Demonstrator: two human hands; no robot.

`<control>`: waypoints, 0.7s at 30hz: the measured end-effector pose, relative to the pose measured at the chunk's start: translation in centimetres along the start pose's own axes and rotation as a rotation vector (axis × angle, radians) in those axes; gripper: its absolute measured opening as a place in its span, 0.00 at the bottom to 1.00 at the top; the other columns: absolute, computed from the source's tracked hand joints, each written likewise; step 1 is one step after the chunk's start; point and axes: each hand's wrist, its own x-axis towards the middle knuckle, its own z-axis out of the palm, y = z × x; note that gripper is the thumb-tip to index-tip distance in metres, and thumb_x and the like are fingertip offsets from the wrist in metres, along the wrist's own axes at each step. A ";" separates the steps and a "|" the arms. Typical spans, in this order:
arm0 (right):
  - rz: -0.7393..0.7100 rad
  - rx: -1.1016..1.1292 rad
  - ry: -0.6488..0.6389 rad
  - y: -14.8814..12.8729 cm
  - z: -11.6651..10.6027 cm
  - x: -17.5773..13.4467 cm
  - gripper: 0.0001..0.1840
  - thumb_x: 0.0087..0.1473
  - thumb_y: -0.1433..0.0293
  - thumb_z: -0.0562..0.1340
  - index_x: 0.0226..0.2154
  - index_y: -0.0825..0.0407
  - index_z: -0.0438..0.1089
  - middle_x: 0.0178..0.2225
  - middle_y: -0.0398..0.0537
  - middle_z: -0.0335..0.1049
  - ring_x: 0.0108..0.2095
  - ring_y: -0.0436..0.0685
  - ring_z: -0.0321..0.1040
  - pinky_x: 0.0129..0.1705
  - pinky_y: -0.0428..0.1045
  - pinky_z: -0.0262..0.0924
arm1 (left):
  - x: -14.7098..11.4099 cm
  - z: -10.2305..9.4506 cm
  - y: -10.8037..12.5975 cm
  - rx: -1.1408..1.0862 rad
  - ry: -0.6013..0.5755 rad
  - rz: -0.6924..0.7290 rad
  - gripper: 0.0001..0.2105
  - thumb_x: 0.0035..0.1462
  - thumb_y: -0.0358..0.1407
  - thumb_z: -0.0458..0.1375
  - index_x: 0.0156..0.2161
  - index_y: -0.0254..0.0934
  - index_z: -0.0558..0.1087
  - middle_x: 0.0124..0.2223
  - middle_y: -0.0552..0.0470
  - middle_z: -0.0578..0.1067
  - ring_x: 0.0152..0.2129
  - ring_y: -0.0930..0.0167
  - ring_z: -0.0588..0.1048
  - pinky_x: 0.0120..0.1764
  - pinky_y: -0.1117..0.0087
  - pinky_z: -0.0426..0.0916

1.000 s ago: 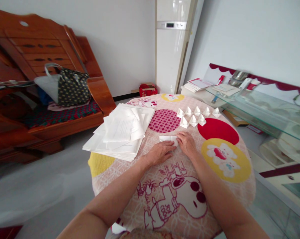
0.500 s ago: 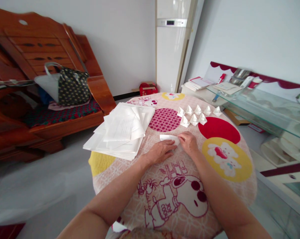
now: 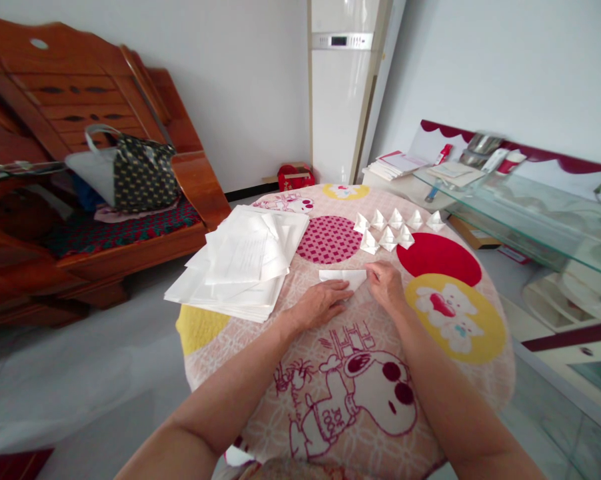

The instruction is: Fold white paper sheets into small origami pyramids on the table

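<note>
A folded piece of white paper (image 3: pixel 356 279) lies on the tablecloth, with a straight top edge and a slanting right side. My left hand (image 3: pixel 323 301) rests flat over its lower left part, fingers stretched out and pressing it to the cloth. At the paper's right corner is my right hand (image 3: pixel 385 285), its fingers curled and pinching at the tip; the thumb is mostly hidden. Beyond the hands, several small folded paper boats (image 3: pixel 387 239) stand in two rows. Left of them, a pile of white paper sheets (image 3: pixel 235 267) lies loosely stacked, some with print.
The round table wears a patterned cloth (image 3: pixel 350 427). A glass-topped cabinet (image 3: pixel 540 227) stands close on the right, holding papers, a red bottle (image 3: pixel 444 154) and a cup (image 3: pixel 510 162). A wooden bench (image 3: pixel 95 87) with a dotted bag (image 3: pixel 145 173) is on the left.
My right hand has slid slightly right along the folded paper, which now shows flatter and wider between the hands. My left hand has stayed in place on it.
</note>
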 end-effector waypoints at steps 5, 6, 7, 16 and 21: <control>-0.024 -0.030 -0.023 0.5 0.2 -0.1 0.24 0.46 0.82 0.56 0.42 0.55 0.81 0.41 0.58 0.80 0.44 0.64 0.73 0.51 0.57 0.67 | 0.0 0.1 0.0 0.010 0.004 -0.001 0.19 0.67 0.36 0.58 0.61 0.37 0.74 0.65 0.40 0.72 0.63 0.61 0.71 0.65 0.59 0.66; -0.027 -0.033 -0.028 0.6 0.3 -0.1 0.24 0.46 0.82 0.56 0.41 0.54 0.81 0.41 0.58 0.80 0.44 0.64 0.73 0.51 0.57 0.67 | 0.0 0.1 -0.1 0.006 0.005 -0.001 0.19 0.67 0.36 0.58 0.61 0.37 0.74 0.65 0.40 0.72 0.63 0.61 0.71 0.65 0.59 0.66; -0.029 -0.035 -0.031 0.7 0.3 -0.1 0.24 0.46 0.82 0.56 0.41 0.53 0.81 0.41 0.57 0.80 0.44 0.63 0.73 0.52 0.57 0.67 | 0.0 0.1 -0.1 0.002 0.005 -0.001 0.19 0.67 0.36 0.58 0.61 0.37 0.74 0.65 0.40 0.72 0.63 0.61 0.70 0.65 0.58 0.65; -0.035 0.001 -0.004 0.6 0.3 -0.2 0.19 0.48 0.81 0.56 0.35 0.52 0.80 0.38 0.56 0.79 0.42 0.64 0.73 0.49 0.57 0.68 | -0.1 0.0 -0.1 -0.016 0.003 -0.003 0.19 0.66 0.35 0.58 0.61 0.37 0.74 0.66 0.41 0.71 0.64 0.61 0.70 0.65 0.58 0.65; -0.026 0.108 -0.053 -0.3 0.4 0.0 0.13 0.48 0.79 0.61 0.34 0.51 0.78 0.35 0.54 0.79 0.38 0.62 0.73 0.44 0.54 0.69 | 0.0 0.0 0.0 0.001 -0.006 0.011 0.19 0.67 0.35 0.58 0.61 0.37 0.74 0.65 0.40 0.71 0.63 0.61 0.70 0.65 0.57 0.66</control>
